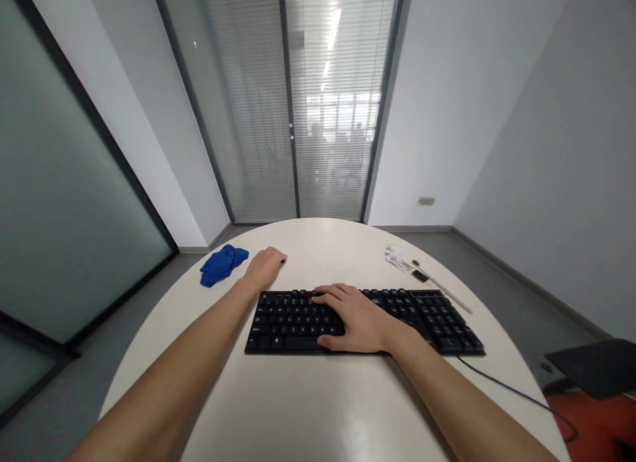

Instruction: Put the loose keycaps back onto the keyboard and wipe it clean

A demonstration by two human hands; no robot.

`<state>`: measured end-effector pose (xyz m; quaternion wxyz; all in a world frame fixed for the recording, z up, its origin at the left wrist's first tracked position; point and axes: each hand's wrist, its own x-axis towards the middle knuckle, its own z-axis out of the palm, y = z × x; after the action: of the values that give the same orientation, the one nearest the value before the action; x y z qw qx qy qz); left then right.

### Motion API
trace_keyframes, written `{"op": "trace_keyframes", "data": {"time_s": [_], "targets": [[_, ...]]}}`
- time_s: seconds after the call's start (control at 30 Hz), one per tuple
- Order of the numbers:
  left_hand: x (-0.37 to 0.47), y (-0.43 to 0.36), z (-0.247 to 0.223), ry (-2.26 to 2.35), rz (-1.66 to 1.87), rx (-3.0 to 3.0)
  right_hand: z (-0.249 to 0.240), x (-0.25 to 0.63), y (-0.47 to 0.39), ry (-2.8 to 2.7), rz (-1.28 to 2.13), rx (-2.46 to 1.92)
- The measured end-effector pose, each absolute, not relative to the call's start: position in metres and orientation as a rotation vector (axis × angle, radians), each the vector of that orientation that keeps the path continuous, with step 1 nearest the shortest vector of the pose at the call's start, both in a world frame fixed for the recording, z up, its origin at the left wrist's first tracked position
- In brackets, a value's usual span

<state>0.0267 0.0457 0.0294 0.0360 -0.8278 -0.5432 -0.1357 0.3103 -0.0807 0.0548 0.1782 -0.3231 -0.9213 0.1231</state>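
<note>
A black keyboard (298, 326) lies on the round cream table, its long side facing me. My right hand (355, 319) rests palm down over its middle, fingers spread toward the back edge and thumb stretched near the space bar. Beyond the keyboard's back left corner, my left hand (265, 266) is closed. A small black piece (283, 260) shows at its fingertips, its kind too small to make out. Just left of that hand is a crumpled blue cloth (221, 264), apart from the fingers.
Toward the right back of the table (318, 409) lie a white bristled brush head (396, 257), a thin wooden stick (450, 295) and a small black block (420, 276). The keyboard's cable (507, 387) runs off the right edge, near a dark chair part (596, 366).
</note>
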Motion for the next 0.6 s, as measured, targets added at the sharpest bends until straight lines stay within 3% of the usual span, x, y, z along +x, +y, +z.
{"op": "trace_keyframes", "data": {"time_s": [0.37, 0.6], "targets": [[0.046, -0.007, 0.045, -1.775, -0.597, -2.522, 0.055, 0.310, -0.080, -2.617, 0.330, -0.902], [0.042, -0.053, 0.033, -1.991, -1.236, -2.580, 0.054, 0.310, -0.079, -2.616, 0.318, -0.894]]}}
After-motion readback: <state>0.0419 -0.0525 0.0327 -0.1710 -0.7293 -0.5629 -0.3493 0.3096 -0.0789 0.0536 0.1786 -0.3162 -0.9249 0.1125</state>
